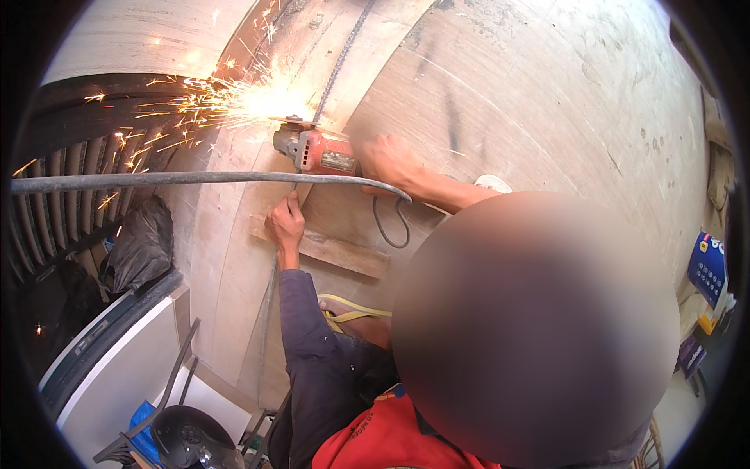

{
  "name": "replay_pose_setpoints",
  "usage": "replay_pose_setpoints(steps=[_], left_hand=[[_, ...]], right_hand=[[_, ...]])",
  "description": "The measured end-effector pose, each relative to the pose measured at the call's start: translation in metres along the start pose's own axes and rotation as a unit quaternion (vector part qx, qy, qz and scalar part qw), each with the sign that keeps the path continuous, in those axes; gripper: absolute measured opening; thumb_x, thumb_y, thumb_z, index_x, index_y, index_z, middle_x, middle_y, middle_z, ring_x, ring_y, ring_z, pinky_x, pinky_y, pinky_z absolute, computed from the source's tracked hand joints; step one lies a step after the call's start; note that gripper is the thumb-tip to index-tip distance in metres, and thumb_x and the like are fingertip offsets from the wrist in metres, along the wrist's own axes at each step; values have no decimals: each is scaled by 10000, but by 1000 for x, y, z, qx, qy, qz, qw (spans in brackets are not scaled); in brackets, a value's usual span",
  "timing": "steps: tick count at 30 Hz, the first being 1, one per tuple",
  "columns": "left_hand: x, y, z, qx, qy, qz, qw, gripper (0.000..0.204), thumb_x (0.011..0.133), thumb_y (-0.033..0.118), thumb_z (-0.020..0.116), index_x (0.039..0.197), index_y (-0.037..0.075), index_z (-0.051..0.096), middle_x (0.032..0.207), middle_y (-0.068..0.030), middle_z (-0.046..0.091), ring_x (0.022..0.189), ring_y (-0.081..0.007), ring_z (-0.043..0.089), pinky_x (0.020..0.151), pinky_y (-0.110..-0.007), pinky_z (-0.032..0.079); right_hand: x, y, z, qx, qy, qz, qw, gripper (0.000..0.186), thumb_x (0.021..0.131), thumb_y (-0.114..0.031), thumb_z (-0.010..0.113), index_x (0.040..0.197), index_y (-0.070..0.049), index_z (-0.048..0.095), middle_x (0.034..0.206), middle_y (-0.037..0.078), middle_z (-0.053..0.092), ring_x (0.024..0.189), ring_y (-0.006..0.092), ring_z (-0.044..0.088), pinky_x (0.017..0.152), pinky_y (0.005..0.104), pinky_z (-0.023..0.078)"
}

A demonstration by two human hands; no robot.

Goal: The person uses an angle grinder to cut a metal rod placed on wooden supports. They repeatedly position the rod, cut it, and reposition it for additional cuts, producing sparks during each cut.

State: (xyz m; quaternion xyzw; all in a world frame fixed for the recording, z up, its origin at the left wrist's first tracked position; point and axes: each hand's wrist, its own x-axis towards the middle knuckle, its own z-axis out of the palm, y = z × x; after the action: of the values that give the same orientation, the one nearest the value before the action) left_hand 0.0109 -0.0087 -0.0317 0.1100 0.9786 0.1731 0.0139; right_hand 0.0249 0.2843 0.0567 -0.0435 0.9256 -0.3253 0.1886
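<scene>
Nearest head: a co-worker's head (539,328), blurred over, fills four o'clock; a red vest (383,438) shows beside it at six.
Cable: a grey cable (195,178), also close to the lens, crosses from nine o'clock almost to the centre, then bends into a loop.
Grinder: a red angle grinder (324,152) sits at eleven o'clock, its disc (308,123) seen edge-on at the rod.
Sparks: a bright burst of sparks (262,102) sprays from the disc toward ten o'clock.
Rod: a thin ribbed rod (341,66) runs from twelve o'clock past the grinder and on toward seven.
Right hand: the co-worker's bare right hand (383,162), at twelve o'clock, has its grip around the grinder's rear end.
Left hand: the co-worker's bare left hand (285,221), at nine o'clock, has its grip pinched on the rod, near the grinder.
Camera wearer's hands: outside the view; their grip cannot be told.
Floor: a wooden plank (336,254) lies at eight o'clock on the pale floor (531,102), near a yellow-strapped sandal (340,318).
Edges: a black plastic bag (141,246) at nine o'clock, a black helmet (187,434) between seven and eight, a blue box (707,266) at three.
</scene>
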Motion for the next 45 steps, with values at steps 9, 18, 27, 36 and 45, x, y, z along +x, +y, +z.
replay_pose_setpoints(steps=[9,18,27,36,45], left_hand=[[2,0,-3,-1,-25,-18,1000,562,972,469,420,752,11,661,685,-257,599,661,-474,583,581,-529,418],[-1,4,-1,21,24,5,999,519,967,434,449,709,27,642,641,-258,586,599,-468,576,544,-536,418],[-4,7,1,44,39,-1,998,492,958,429,473,709,35,632,615,-251,577,582,-460,572,532,-528,416],[-4,5,-1,20,31,4,999,473,954,427,481,743,36,644,633,-244,590,617,-456,585,553,-526,422],[-12,-7,5,114,-14,-44,992,188,839,189,580,882,27,666,827,-213,669,774,-416,632,670,-514,480]], right_hand=[[4,1,4,-1,6,-4,1000,385,716,-201,694,963,67,570,820,260,662,743,404,676,624,460,540],[3,1,8,-17,18,-10,1000,444,690,-237,739,982,55,576,832,255,665,765,400,678,633,452,541],[6,2,10,-19,23,-6,1000,551,619,-267,818,987,65,577,842,249,671,766,384,684,626,440,543],[2,8,17,-25,48,-42,998,514,614,-230,815,974,41,567,801,223,666,737,370,679,609,442,539],[-15,-16,16,52,78,-123,988,485,602,-151,772,994,32,554,861,208,662,767,370,674,629,448,533]])
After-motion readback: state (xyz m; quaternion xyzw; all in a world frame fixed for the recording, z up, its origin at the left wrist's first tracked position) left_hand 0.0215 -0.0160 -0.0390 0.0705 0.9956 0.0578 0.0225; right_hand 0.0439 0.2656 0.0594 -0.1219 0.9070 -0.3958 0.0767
